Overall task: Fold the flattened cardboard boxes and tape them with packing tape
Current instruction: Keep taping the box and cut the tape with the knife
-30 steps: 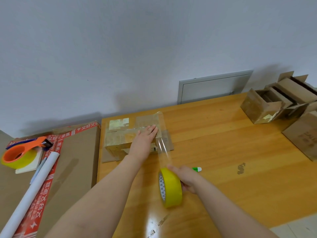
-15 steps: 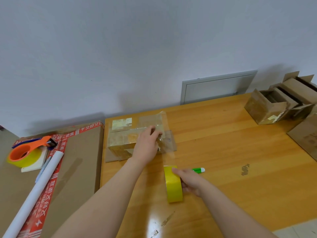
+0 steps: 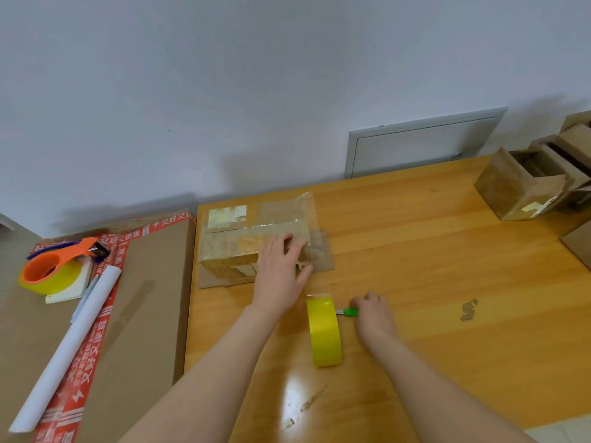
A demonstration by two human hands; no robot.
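A small brown cardboard box point(image 3: 230, 251) lies on the wooden table point(image 3: 431, 276) with a clear tape strip point(image 3: 305, 212) over its right end. My left hand point(image 3: 279, 270) rests on top of the box's right part, fingers pressing the tape down. A yellow tape roll point(image 3: 323, 330) stands on edge on the table just in front of the box, with no hand on it. Right of the roll, my right hand point(image 3: 372, 314) curls over a small green-handled cutter point(image 3: 349, 312) lying on the table.
A large cardboard box point(image 3: 144, 298) with red printed tape stands left of the table, carrying an orange tape dispenser point(image 3: 54, 266) and a white paper roll point(image 3: 67, 346). Folded open boxes point(image 3: 518, 190) sit at the table's far right, with flat cardboard point(image 3: 579, 244) beside them.
My right hand lowered the yellow roll onto the table, let go of it and moved right onto the green cutter. My left hand stayed on the box.
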